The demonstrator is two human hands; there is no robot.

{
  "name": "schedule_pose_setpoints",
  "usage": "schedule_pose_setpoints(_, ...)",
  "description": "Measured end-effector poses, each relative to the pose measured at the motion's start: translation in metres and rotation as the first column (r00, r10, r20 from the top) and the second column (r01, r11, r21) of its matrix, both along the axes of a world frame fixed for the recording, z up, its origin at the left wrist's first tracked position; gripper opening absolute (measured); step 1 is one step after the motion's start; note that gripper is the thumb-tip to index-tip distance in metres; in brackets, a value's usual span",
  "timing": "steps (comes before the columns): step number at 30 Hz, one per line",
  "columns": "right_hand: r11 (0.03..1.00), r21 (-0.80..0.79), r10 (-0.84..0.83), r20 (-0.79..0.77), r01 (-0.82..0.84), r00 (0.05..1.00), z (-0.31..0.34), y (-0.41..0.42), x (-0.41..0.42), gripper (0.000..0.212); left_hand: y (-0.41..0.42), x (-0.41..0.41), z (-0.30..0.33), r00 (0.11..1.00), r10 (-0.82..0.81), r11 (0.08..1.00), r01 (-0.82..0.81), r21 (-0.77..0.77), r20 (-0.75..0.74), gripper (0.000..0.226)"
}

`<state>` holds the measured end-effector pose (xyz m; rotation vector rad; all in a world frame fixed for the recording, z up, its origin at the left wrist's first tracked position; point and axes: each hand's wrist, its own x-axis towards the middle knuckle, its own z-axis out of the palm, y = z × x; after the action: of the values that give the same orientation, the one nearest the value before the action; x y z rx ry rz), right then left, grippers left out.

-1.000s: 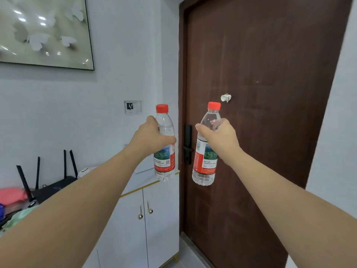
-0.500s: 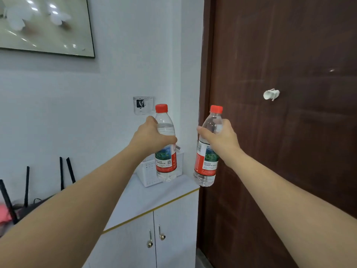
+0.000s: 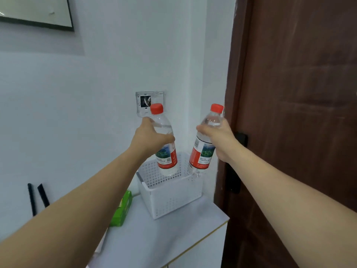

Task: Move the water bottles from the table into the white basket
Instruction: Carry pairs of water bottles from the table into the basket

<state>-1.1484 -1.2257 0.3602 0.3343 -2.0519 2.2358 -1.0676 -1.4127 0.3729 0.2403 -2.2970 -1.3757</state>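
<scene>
I hold two clear water bottles with red caps and red labels, one in each hand. My left hand (image 3: 152,137) grips the left bottle (image 3: 166,151) round its upper body, upright, its base over the opening of the white perforated basket (image 3: 173,198). My right hand (image 3: 220,141) grips the right bottle (image 3: 201,153), tilted with its cap to the right, its base at the basket's right rim. The basket stands on the white cabinet top (image 3: 160,240) in the corner by the wall. Nothing shows inside the basket.
A green box (image 3: 121,211) lies on the cabinet top left of the basket. A brown door (image 3: 299,113) with a black handle (image 3: 234,182) stands close on the right. Two black antennas (image 3: 36,198) rise at the left. A wall socket plate (image 3: 149,102) sits behind the bottles.
The view has closed in on the cabinet corner and tipped down. Both bottles have come lower and now hang at the basket's opening. A green box has come into sight.
</scene>
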Motion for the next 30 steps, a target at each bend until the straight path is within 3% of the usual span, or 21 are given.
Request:
schedule_pose_setpoints(9, 0.988, 0.092, 0.115, 0.077, -0.122, 0.99, -0.057, -0.066, -0.144, 0.056, -0.037, -0.13, -0.056, 0.994, 0.062, 0.998, -0.06, -0.027, 0.095, 0.07)
schedule_pose_setpoints(15, 0.954, 0.262, 0.131, 0.068, -0.144, 0.989, -0.111, -0.096, -0.222, 0.051, -0.054, -0.193, -0.112, 0.981, 0.048, 0.999, -0.047, -0.013, 0.187, 0.064)
schedule_pose_setpoints(23, 0.893, 0.381, 0.219, 0.102, -0.241, 0.97, -0.166, -0.106, -0.266, 0.047, -0.053, -0.242, -0.18, 0.943, 0.029, 1.0, -0.028, -0.01, 0.331, 0.06)
schedule_pose_setpoints(27, 0.91, 0.35, 0.172, 0.167, -0.221, 0.971, -0.181, -0.102, -0.278, 0.049, -0.052, -0.257, -0.204, 0.916, 0.011, 0.999, 0.008, -0.045, 0.4, 0.065)
schedule_pose_setpoints(30, 0.879, 0.431, 0.161, 0.135, -0.204, 0.978, -0.189, -0.106, -0.285, 0.045, -0.052, -0.264, -0.221, 0.91, 0.012, 1.0, -0.005, -0.018, 0.415, 0.071)
